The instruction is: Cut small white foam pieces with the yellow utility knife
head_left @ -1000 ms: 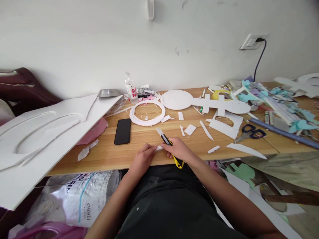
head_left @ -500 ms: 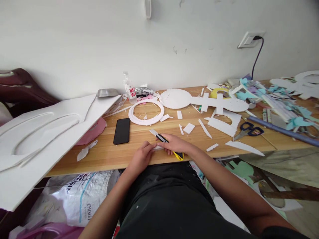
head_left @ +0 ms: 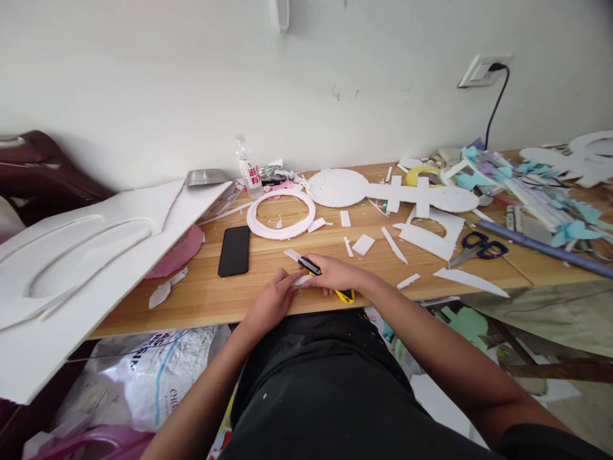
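Near the table's front edge, my left hand (head_left: 274, 296) pinches a small white foam piece (head_left: 302, 280). My right hand (head_left: 330, 275) is closed around a yellow and black utility knife (head_left: 310, 265), its blade pointing up and left over the wood. The right fingers also meet the foam piece, close to the left fingertips. Beyond the hands lies a white foam ring (head_left: 253, 223). Small white offcuts, among them a rectangular one (head_left: 363, 245), lie to the right of the ring.
A black phone (head_left: 234, 251) lies left of the hands. A large white foam board (head_left: 177, 236) covers the left end. Scissors (head_left: 479, 248) and a blue tube (head_left: 546, 248) are at the right. A plastic bottle (head_left: 249, 172) stands near the wall.
The foam piece between my hands has tilted and shows more. My right hand and the knife have shifted very slightly. The view has moved a little.
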